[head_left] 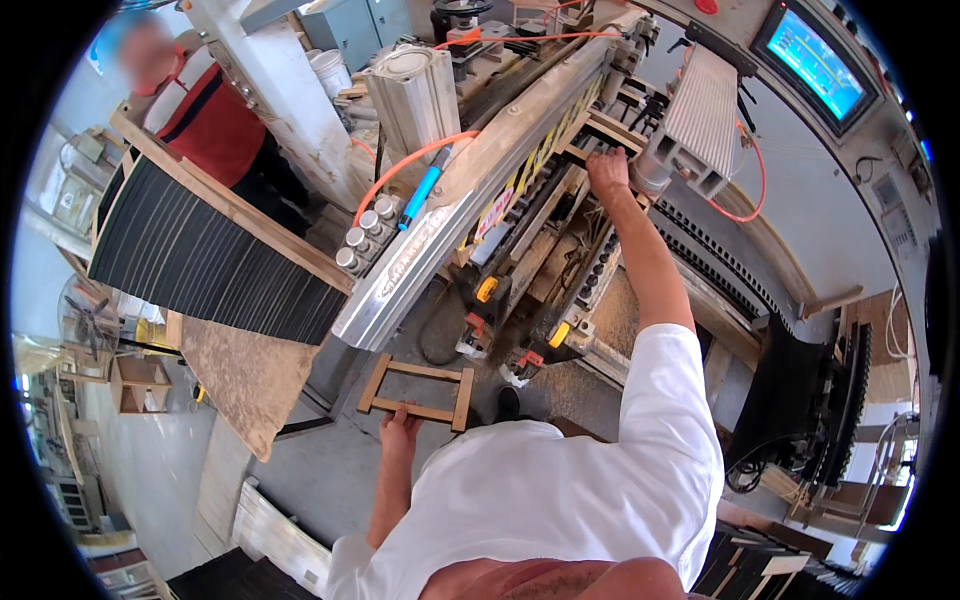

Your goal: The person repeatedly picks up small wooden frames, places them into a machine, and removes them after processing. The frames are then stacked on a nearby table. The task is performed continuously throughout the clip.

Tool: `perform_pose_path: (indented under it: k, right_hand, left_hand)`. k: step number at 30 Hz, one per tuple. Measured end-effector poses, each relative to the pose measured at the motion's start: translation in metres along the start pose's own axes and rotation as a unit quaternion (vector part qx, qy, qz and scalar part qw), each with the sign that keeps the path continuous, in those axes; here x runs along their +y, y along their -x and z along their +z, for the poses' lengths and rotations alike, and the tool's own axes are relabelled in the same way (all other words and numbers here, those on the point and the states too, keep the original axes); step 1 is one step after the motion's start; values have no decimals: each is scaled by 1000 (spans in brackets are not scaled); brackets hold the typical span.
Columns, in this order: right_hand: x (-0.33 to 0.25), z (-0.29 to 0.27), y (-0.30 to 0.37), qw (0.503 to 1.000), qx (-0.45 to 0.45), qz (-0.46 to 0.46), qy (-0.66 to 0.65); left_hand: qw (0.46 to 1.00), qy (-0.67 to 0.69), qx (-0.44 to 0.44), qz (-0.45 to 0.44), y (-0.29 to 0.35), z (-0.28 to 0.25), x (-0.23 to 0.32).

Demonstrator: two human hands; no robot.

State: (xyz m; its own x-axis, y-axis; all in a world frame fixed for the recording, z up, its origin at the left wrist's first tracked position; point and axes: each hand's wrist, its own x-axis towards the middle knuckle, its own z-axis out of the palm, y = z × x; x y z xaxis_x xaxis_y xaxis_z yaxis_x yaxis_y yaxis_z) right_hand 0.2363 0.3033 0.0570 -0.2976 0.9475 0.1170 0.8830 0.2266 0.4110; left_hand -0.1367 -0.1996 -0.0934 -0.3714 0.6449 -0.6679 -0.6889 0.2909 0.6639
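Note:
Low on the left, my left hand (400,424) is closed round one rail of a small wooden frame (418,371), a brown rectangle with two end bars and two rails, held in the air over the floor. My right arm stretches far forward into the machine. There my right hand (608,174) has its fingers bent over a wooden piece (616,132) that looks like another such frame, lying under the metal beam (500,150). Its fingertips are partly hidden. Close beside that hand stands a ribbed aluminium cylinder block (700,115).
Orange air hoses (400,165) and a blue marker (424,195) lie along the beam. Clamps with yellow knobs (487,289) jut toward me. A stack of dark strips (210,240) stands at left, with a person (215,115) behind it. A lit screen (815,65) hangs upper right.

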Motion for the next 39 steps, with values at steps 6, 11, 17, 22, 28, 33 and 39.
perform_pose_path:
  k: [6,11,17,22,28,33,39]
  right_hand:
    - [41,81,-43,994,45,-72,62]
    - [44,93,-56,991,106,-81,18]
    - [31,25,-39,988,-26,-24,-153]
    - [40,21,-45,987,-71,-39,-139]
    - [36,1,-45,987,-59,-65,-137]
    - [49,31,-52,987,-39,-88,-130]
    - [31,1,-47,988,-61,-85,-115]
  left_hand:
    - [999,16,28,-3,5,12,-11]
    - [999,-13,30,-30,-6,25,-15]
    - [998,-43,17,-35,-16,41,-22]
    - [995,-101,12,-21,-26,54,-24]
    - [993,-115,42,4,-26,56,-35]
    - [987,-151,46,-23,-36,55,-43]
    - [990,-118,81,3,-27,51,-53]
